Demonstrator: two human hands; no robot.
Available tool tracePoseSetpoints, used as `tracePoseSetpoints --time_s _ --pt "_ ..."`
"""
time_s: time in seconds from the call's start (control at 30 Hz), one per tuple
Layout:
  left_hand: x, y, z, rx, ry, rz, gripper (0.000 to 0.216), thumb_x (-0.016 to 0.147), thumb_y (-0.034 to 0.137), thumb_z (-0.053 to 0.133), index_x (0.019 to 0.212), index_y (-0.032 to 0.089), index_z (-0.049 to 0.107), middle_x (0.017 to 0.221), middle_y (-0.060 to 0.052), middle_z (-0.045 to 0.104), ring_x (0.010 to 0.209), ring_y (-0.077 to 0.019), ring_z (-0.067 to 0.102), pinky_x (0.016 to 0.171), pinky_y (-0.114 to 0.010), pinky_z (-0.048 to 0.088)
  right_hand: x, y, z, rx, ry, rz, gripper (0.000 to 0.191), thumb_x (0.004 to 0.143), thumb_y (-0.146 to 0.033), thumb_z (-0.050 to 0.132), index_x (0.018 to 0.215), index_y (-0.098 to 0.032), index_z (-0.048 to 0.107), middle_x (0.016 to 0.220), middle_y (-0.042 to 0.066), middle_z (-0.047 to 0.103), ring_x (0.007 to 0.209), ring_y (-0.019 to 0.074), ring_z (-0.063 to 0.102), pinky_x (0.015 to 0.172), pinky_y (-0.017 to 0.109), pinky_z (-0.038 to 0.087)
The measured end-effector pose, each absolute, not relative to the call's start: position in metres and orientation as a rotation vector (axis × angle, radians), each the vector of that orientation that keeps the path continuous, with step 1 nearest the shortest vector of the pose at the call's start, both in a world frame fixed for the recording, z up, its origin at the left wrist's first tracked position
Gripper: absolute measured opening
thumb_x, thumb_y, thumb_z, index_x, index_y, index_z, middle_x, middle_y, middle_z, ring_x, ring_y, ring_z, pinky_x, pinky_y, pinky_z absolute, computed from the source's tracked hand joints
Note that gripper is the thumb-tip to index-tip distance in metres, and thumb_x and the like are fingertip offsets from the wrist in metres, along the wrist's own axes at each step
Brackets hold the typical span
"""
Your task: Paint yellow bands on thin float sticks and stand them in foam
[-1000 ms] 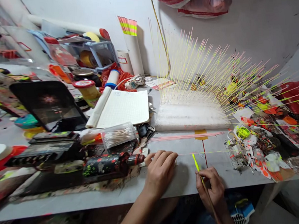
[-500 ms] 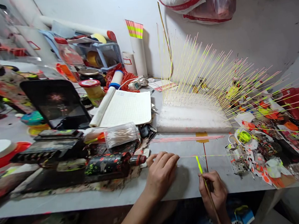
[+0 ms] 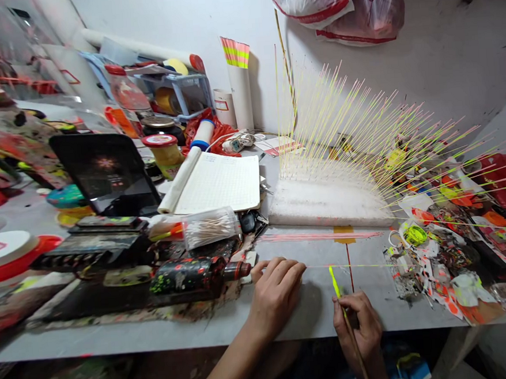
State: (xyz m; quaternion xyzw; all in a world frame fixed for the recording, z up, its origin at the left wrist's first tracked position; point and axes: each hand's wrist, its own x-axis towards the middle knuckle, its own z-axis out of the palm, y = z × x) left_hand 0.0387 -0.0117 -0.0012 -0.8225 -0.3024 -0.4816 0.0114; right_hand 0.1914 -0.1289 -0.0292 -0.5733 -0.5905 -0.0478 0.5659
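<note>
My left hand [image 3: 277, 289] rests at the front of the table, fingers bent together over one end of a thin stick [image 3: 362, 265]. The stick runs out to the right from under the fingers, pinkish near the hand and yellow-green further along. My right hand [image 3: 358, 323] pinches a paintbrush [image 3: 350, 333] by its handle. Bright yellow paint coats the brush tip [image 3: 331, 273], which is at the stick. Left of my left hand lies a paint-spotted black cylinder [image 3: 188, 280] with a dark red nose. Several pink sticks [image 3: 312, 236] lie behind the hands.
A white foam block [image 3: 323, 205] holds many upright yellow and pink sticks. Paint-stained scraps [image 3: 444, 263] crowd the right side. To the left are an open notebook [image 3: 224, 183], a pack of cotton swabs [image 3: 210, 227], a propped phone [image 3: 107, 176] and a jar [image 3: 163, 155].
The brush tip has shifted slightly left along the stick with my right hand. My left hand keeps its place by the cylinder. The whole view has shifted a little.
</note>
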Motion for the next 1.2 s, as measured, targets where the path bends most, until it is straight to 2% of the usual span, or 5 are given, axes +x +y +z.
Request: tracePoseSetpoints --time_s 0.37,0.7,1.2 --pt "0.039 -0.011 -0.002 -2.565 -0.953 -1.500 0.018 0.092 0.011 0.051 0.094 0.023 0.064 0.084 0.003 0.073 0.079 -0.0128 0.064 0.085 -0.035 0.032 0.197 -0.131 -0.030 -1.367 -1.383 -0.144 0.010 0.094 -0.013 0.058 0.097 -0.022 0.061 0.079 -0.001 0.066 0.067 0.0114 0.063 0.059 0.019 0.052" --pt "0.039 -0.012 -0.002 -2.565 -0.951 -1.522 0.020 0.095 0.012 0.048 0.093 0.023 0.064 0.084 0.003 0.073 0.079 -0.0120 0.064 0.085 -0.035 0.031 0.185 -0.133 -0.028 -1.326 -1.406 -0.056 0.013 0.093 -0.011 0.057 0.098 -0.022 0.061 0.082 0.001 0.067 0.071 0.0131 0.064 0.065 0.023 0.054" --pt "0.041 -0.013 0.000 -2.554 -0.968 -1.554 0.021 0.096 0.010 0.047 0.091 0.022 0.063 0.080 0.003 0.071 0.077 -0.0119 0.062 0.084 -0.034 0.030 0.174 -0.119 -0.023 -1.312 -1.461 -0.083 0.012 0.094 -0.012 0.057 0.097 -0.022 0.062 0.082 0.000 0.069 0.070 0.0124 0.063 0.063 0.022 0.052"
